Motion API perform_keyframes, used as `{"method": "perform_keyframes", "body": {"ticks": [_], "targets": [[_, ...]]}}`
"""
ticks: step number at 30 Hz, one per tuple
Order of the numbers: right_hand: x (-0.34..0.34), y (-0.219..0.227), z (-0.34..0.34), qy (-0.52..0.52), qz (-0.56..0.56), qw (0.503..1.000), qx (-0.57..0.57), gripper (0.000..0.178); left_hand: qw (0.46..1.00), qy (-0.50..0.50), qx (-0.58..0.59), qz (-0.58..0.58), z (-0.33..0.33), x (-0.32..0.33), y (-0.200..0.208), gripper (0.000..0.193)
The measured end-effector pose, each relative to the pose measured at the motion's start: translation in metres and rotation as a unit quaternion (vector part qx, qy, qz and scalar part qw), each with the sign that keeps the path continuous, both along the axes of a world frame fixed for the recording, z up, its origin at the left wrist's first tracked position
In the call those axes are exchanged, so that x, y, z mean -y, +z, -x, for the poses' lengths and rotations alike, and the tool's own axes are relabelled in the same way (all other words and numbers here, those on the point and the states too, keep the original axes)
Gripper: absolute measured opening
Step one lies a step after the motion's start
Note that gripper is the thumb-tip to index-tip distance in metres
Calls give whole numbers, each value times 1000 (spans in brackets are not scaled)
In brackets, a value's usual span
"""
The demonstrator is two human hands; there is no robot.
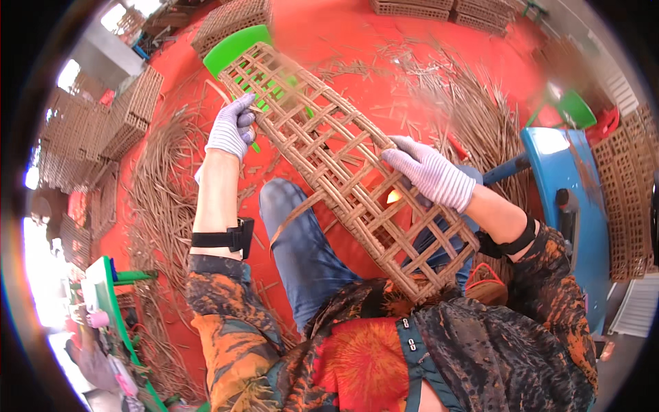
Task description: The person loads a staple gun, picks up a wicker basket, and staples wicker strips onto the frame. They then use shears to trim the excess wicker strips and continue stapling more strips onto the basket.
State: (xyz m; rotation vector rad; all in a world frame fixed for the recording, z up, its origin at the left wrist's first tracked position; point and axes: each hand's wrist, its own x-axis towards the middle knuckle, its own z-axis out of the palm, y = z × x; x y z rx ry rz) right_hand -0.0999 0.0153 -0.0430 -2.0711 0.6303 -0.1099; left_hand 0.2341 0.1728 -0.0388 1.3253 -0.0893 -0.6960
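A long openwork panel woven from brown wicker strips [353, 180] slants across my lap, from the upper left down to my lower right. My right hand [436, 173], in a striped white glove, grips its right edge, the thumb side on top and the other fingers partly hidden beneath. At the panel's upper left edge, my gloved left hand [235, 127] is closed in a pinch on a thin wicker strip [218, 90]. Another loose strip [295, 218] hangs from the panel's left side over my knee.
A bright green stool [237, 47] stands behind the panel's far end. Loose wicker strips [168, 165] lie heaped on the red floor at left, with another bundle [484, 103] at right. Stacked woven pieces [103, 123] line the left. A blue stand [570, 199] is at my right.
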Motion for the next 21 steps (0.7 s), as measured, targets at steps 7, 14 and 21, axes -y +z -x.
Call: {"method": "perform_keyframes", "body": {"ticks": [7,14,21], "targets": [[-10,60,-32,114,404,907,23,29,970,-168,143,-103,-17,-41,8,21],[-6,75,-168,241,359,880,198,29,665,-126,635,-372,24,-33,51,26],[0,45,-242,333,227,902,156,29,521,-135,764,-355,9,-32,54,15]]}}
